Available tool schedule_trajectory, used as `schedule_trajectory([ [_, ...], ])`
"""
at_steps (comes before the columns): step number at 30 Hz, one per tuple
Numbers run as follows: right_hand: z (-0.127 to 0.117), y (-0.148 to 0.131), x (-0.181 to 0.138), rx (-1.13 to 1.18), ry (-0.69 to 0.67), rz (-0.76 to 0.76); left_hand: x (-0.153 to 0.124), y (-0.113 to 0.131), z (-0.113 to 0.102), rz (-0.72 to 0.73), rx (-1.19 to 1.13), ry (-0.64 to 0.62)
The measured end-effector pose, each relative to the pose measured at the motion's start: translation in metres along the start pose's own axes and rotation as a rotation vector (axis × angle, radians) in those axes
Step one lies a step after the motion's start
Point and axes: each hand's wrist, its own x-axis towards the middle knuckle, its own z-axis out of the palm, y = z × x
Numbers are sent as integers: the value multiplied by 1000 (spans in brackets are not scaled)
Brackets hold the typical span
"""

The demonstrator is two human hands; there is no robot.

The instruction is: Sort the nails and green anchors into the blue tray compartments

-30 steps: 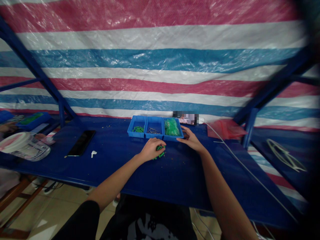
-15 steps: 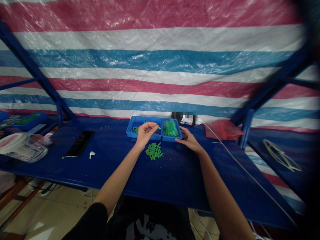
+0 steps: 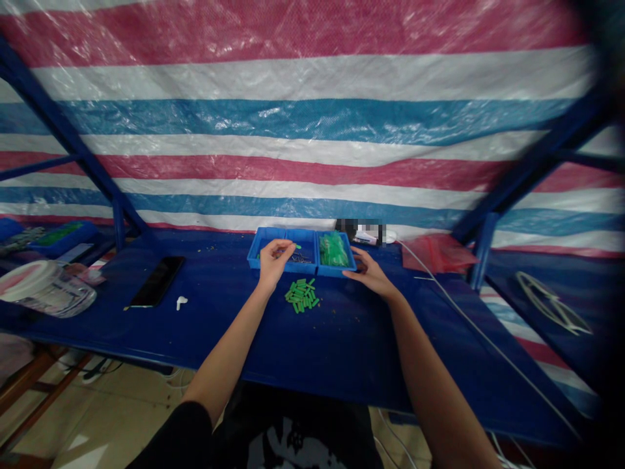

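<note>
The left compartment of the blue divided tray (image 3: 299, 232) is largely hidden by the left hand (image 3: 271, 262), so its contents cannot be confirmed. Whether the small green piece (image 3: 297, 246) at the fingertips is gripped cannot be determined. The metal items (image 3: 303, 259) in the middle compartment are too small to be identified. The object behind the tray at top centre (image 3: 361, 230) is obscured by pixelation. The clear container (image 3: 46, 290) at left is cut off by the frame edge, and the contents of the second blue tray (image 3: 63, 238) at upper left are too small to be identified. The pale looped item (image 3: 551, 311) at right is indistinct.
</note>
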Motion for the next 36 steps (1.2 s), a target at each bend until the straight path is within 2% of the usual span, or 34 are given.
schedule_trajectory([
  [7, -1, 0, 0, -28, 0, -4, 13, -19, -34, 76, 341, 235],
  [12, -1, 1, 0, -4, 1, 2, 16, -24, -49, 73, 561, 310],
  [17, 0, 1, 0, 9, -2, 0, 9, -16, -45, 73, 827, 345],
  [20, 0, 1, 0, 19, -5, -4, 0, -8, -31, 180, 872, 320],
  [24, 0, 1, 0, 18, -3, -9, -21, 0, -6, 401, 785, 17],
  [26, 0, 1, 0, 7, 1, -9, -32, 1, 6, 479, 756, -181],
  [28, 0, 1, 0, -6, 5, -10, -41, 2, 15, 532, 735, -434],
  [31, 0, 2, 1, -38, 15, -17, -49, 4, 20, 555, 750, -729],
  [36, 0, 1, 0, -68, 17, -18, -48, 10, 18, 494, 854, -969],
])
